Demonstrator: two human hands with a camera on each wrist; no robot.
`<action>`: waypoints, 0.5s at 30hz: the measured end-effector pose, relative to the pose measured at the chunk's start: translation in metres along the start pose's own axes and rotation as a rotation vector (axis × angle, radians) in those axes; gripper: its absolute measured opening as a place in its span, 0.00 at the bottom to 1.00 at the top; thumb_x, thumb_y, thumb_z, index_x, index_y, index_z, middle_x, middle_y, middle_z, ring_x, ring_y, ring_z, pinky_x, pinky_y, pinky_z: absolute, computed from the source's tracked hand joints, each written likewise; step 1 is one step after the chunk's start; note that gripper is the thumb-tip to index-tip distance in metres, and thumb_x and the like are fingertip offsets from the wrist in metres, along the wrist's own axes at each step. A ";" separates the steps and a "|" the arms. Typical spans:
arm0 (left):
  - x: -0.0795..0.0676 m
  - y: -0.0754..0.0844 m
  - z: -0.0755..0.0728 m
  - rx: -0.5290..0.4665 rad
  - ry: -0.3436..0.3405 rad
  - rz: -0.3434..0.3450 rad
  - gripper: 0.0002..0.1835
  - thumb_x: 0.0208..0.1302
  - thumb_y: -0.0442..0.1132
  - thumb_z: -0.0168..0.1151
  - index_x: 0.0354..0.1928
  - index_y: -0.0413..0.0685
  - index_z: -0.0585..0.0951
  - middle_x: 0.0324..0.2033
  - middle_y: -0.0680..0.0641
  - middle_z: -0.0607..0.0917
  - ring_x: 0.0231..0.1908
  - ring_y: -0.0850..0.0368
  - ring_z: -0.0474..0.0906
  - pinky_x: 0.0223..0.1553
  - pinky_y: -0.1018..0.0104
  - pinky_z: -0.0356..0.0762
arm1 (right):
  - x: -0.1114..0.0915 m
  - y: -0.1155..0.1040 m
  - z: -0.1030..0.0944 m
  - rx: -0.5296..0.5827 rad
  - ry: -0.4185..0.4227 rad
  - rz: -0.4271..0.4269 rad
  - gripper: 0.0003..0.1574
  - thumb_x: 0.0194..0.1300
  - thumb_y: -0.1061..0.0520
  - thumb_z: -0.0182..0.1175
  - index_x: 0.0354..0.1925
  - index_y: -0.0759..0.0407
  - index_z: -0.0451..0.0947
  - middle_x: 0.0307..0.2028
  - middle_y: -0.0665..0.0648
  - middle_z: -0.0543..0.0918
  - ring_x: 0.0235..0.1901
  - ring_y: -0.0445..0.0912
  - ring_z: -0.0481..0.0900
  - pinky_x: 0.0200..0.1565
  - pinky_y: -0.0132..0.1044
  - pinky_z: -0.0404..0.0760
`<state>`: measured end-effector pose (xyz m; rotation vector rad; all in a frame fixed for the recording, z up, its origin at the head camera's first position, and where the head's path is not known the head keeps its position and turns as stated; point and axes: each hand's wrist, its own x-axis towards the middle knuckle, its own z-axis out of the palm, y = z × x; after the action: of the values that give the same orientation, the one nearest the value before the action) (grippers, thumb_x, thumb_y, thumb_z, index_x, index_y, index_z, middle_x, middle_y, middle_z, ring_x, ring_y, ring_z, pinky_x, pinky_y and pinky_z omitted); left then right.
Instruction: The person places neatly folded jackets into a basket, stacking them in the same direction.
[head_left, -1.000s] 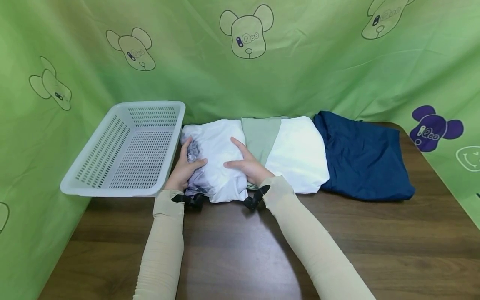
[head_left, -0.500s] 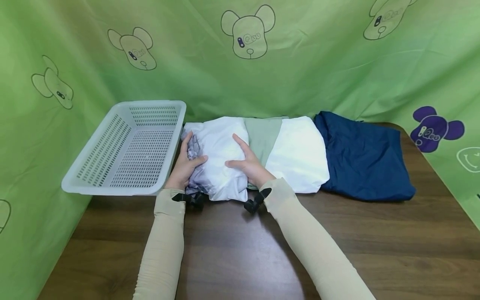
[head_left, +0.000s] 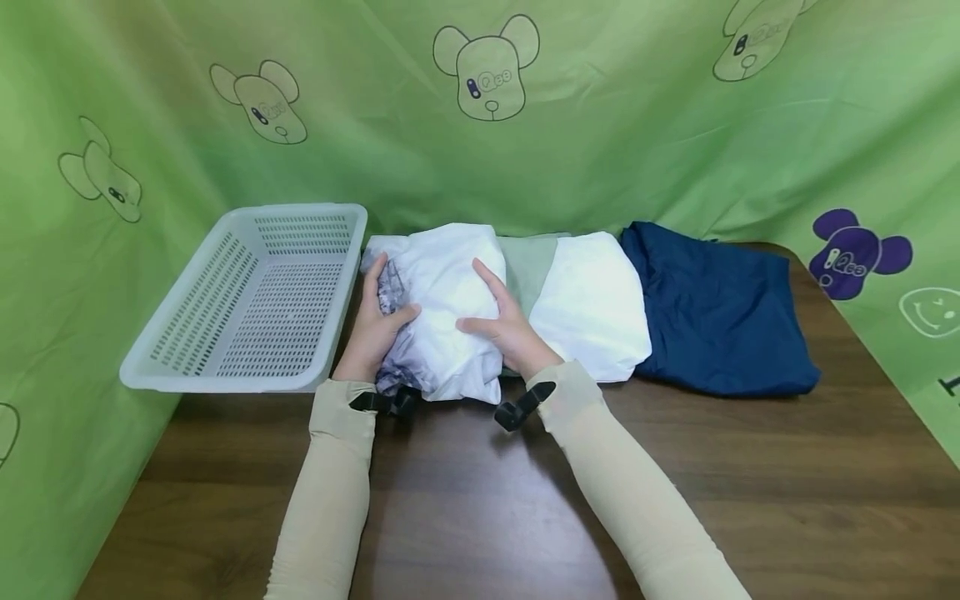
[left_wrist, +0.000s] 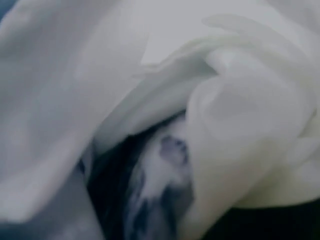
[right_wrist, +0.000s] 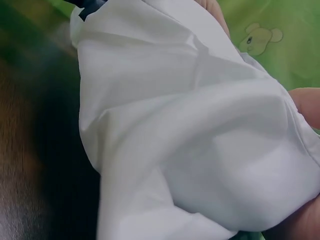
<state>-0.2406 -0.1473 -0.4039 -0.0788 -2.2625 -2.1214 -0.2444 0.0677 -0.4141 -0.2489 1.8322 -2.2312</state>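
Observation:
A folded white garment (head_left: 453,279) with a grey-purple print along its left side bulges up between both hands in the head view. My left hand (head_left: 371,329) grips its left side, thumb on top, the fingers partly out of sight. On the opposite side my right hand (head_left: 513,329) holds it the same way, its lower fingers hidden. White cloth (left_wrist: 245,115) fills the left wrist view, blurred, with printed fabric in the fold. In the right wrist view the garment's near end (right_wrist: 200,140) hangs in loose folds above the dark tabletop.
Left of the garment stands a white perforated plastic basket (head_left: 225,385). To the right lie a folded garment, part pale green (head_left: 528,258) and part white (head_left: 592,308), and a folded navy one (head_left: 712,308). A green printed curtain (head_left: 600,150) backs the wooden table (head_left: 465,500).
Both hands have raised the white garment slightly and moved it a little away and to the right, now covering more of the pale green cloth. The basket and other clothes stay put.

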 end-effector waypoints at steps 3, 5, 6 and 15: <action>-0.005 0.009 0.002 0.002 0.001 0.016 0.51 0.63 0.26 0.63 0.81 0.61 0.49 0.80 0.50 0.48 0.78 0.55 0.40 0.76 0.53 0.39 | -0.004 -0.005 0.000 0.006 -0.012 -0.007 0.60 0.62 0.74 0.62 0.80 0.36 0.50 0.78 0.48 0.48 0.68 0.53 0.63 0.56 0.38 0.77; -0.008 0.015 0.003 0.004 -0.002 0.023 0.50 0.63 0.26 0.62 0.81 0.59 0.49 0.80 0.49 0.48 0.78 0.54 0.40 0.76 0.53 0.38 | -0.007 -0.009 -0.001 0.004 -0.017 -0.014 0.60 0.62 0.73 0.62 0.80 0.36 0.51 0.78 0.48 0.48 0.67 0.52 0.64 0.54 0.36 0.78; -0.010 0.019 0.004 0.005 -0.003 0.030 0.50 0.63 0.25 0.62 0.81 0.58 0.49 0.80 0.48 0.48 0.78 0.53 0.40 0.76 0.53 0.38 | -0.008 -0.012 -0.001 0.006 -0.021 -0.016 0.60 0.62 0.73 0.63 0.80 0.35 0.51 0.78 0.48 0.48 0.67 0.52 0.64 0.54 0.36 0.78; -0.027 0.053 -0.001 0.004 -0.013 0.019 0.51 0.62 0.24 0.60 0.81 0.53 0.45 0.79 0.43 0.45 0.76 0.49 0.45 0.74 0.55 0.47 | -0.018 -0.030 0.009 0.042 -0.056 -0.044 0.60 0.61 0.74 0.62 0.80 0.37 0.52 0.76 0.50 0.55 0.63 0.52 0.68 0.51 0.36 0.81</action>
<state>-0.2098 -0.1448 -0.3525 -0.1137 -2.2633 -2.1134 -0.2275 0.0703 -0.3828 -0.3430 1.7657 -2.2661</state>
